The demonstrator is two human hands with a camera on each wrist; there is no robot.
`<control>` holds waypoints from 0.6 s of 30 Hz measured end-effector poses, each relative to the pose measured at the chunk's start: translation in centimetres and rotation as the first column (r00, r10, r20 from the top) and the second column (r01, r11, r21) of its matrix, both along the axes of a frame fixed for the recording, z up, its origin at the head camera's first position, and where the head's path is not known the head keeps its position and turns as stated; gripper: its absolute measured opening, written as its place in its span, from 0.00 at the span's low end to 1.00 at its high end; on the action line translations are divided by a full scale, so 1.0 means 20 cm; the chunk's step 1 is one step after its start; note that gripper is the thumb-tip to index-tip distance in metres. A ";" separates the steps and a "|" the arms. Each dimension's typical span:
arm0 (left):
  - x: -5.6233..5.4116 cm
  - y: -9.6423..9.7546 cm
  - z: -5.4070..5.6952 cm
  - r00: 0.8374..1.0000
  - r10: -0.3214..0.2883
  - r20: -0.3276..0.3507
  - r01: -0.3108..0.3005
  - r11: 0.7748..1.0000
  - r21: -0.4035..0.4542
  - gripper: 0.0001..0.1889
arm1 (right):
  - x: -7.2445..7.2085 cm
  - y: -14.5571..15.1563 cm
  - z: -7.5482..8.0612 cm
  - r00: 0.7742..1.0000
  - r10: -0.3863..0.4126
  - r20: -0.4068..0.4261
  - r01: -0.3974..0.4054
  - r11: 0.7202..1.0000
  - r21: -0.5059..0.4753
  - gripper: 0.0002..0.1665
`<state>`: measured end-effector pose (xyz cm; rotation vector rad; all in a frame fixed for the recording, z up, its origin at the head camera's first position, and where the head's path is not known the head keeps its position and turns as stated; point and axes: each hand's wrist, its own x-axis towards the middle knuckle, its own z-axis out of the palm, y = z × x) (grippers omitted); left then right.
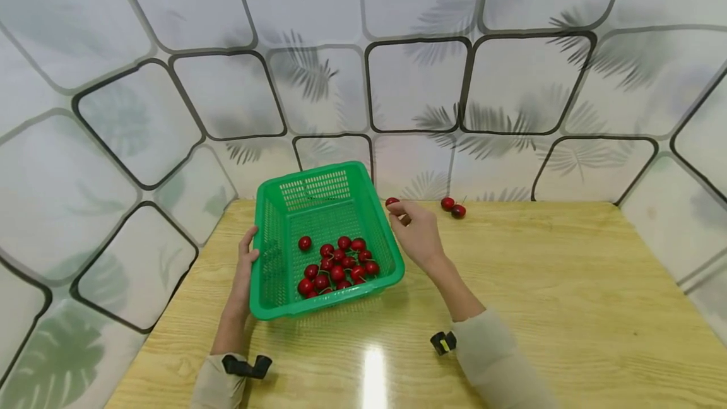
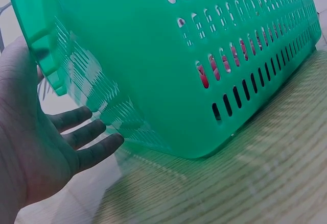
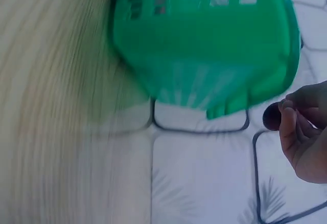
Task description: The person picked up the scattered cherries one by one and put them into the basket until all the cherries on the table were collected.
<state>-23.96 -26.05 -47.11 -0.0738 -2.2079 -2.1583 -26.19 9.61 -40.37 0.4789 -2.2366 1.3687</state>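
Observation:
A green plastic basket [image 1: 326,309] with slotted walls holds several red cherries [image 1: 337,264], most of them heaped toward its near right side. My left hand [image 1: 244,270] holds the basket's left rim; in the left wrist view three of its fingers [image 2: 97,150] spread along the outside wall. Just off the basket's right side, my right hand [image 1: 419,232] pinches a single cherry [image 1: 392,202] between thumb and fingertips. The right wrist view shows this cherry [image 3: 272,117] darkly, beyond the basket's rim.
Two cherries [image 1: 453,207] lie together near the table's back edge, right of my right hand. The light wooden table [image 1: 556,308] meets a patterned wall covering [image 1: 420,87] at the back. Dark straps with camera mounts [image 1: 247,366] sit at both wrists.

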 end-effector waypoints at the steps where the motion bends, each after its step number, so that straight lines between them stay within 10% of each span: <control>1: 0.00 0.00 0.00 1.000 0.001 -0.002 -0.001 1.000 0.002 0.30 | 0.02 -0.03 0.01 1.000 0.027 -0.008 -0.026 1.000 0.015 0.10; 6: 0.00 0.00 -0.01 1.000 -0.001 -0.008 0.001 1.000 0.002 0.30 | 0.10 -0.21 0.02 0.986 0.161 0.041 -0.166 0.967 0.192 0.10; 18: 0.00 0.00 0.00 1.000 -0.005 -0.012 0.005 1.000 -0.006 0.30 | 0.07 -0.55 -0.03 0.906 0.263 0.332 -0.406 0.765 0.500 0.13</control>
